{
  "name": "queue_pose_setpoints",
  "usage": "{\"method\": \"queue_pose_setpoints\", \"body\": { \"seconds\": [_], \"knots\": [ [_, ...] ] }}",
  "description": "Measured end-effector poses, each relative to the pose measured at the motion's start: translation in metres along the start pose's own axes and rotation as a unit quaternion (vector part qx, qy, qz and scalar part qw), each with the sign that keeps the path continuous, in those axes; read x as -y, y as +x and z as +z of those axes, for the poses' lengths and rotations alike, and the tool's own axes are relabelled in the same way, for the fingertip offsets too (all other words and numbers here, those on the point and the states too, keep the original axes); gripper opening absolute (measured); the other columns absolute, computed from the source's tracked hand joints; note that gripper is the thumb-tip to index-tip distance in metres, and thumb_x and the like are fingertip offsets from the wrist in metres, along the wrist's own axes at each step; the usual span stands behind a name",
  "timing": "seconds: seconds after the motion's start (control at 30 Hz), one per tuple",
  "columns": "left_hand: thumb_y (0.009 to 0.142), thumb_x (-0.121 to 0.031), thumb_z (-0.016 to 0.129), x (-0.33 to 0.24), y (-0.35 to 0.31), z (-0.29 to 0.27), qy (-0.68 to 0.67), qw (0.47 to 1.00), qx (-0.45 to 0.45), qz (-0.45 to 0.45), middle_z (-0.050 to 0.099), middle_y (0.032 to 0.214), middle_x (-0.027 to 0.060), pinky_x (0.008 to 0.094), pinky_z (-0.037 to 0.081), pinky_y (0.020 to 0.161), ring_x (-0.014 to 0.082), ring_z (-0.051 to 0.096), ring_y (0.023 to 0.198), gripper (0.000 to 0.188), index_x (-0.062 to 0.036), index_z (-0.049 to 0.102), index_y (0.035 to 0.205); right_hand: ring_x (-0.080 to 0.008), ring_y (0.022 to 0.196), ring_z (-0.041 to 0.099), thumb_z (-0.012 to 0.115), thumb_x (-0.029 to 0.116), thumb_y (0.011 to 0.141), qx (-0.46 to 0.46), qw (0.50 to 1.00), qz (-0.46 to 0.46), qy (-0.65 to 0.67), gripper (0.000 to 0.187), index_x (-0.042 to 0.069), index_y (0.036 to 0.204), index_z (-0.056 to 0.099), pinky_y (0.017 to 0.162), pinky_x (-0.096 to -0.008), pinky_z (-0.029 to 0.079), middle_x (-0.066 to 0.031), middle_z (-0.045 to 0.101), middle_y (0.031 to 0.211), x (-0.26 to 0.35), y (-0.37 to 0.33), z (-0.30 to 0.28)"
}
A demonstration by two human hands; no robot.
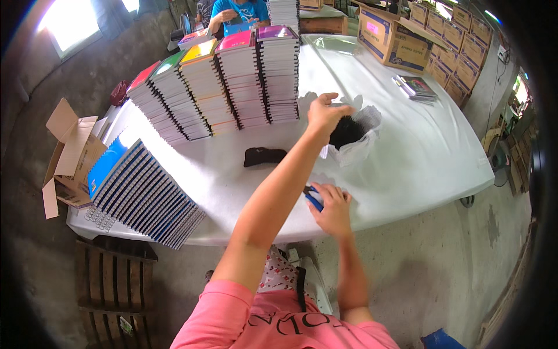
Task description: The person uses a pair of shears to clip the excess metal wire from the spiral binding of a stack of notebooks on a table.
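Note:
My left hand [326,115] reaches across the table, just beside a crumpled clear plastic bag [366,142] that holds a bunch of black binding coils [346,132]. Its fingers are apart, and I see nothing between them. Closer to me, my right hand [333,207] is closed round blue-handled pliers [314,199], low over the white tabletop. A black cloth-like piece [263,156] lies to the left of my left forearm. Behind it stand tall stacks of spiral notebooks [235,81] with red, green, yellow, pink and purple covers.
A leaning stack of blue notebooks [142,192] sits at the left table edge, beside an opened carton [72,160]. Cartons [395,41] stand at the far right, near a few loose notebooks [415,87]. A person in blue [241,11] works across the white-covered table [418,168].

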State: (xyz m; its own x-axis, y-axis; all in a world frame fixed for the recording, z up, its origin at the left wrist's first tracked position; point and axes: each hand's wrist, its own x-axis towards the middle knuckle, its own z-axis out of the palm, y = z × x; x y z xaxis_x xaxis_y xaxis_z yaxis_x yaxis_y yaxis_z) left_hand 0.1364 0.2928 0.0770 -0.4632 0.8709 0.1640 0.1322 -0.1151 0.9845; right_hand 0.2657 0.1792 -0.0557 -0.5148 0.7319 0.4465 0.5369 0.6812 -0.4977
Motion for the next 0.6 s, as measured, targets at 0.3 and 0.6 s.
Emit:
{"method": "queue_pose_setpoints", "body": {
  "seconds": [0.3,0.6],
  "knots": [
    [0.07,-0.017,0.076,-0.054,-0.116,-0.042,0.0,0.91,0.06,0.41,0.058,0.104,0.0158,0.037,0.049,0.076,0.0315,0.056,0.095,0.038,-0.0025,0.059,0.101,-0.0241,0.109,0.051,0.067,0.018,0.071,0.027,1.0,-0.008,0.011,0.047,0.014,0.117,0.058,0.095,-0.0429,0.03,-0.0043,0.056,0.112,-0.011,-0.005,0.007],
    [0.083,-0.012,0.062,-0.048,-0.3,-0.29,0.143,0.783,-0.514,0.32,0.045,0.122,0.01,0.0271,0.04,0.083,0.0187,0.044,0.107,0.052,-0.0047,0.04,0.13,-0.027,0.11,0.052,0.063,0.008,0.069,-0.052,0.995,-0.053,0.068,0.053,0.013,0.122,0.057,0.098,-0.043,0.032,-0.009,0.057,0.113,0.091,0.022,-0.007]
  ]
}}
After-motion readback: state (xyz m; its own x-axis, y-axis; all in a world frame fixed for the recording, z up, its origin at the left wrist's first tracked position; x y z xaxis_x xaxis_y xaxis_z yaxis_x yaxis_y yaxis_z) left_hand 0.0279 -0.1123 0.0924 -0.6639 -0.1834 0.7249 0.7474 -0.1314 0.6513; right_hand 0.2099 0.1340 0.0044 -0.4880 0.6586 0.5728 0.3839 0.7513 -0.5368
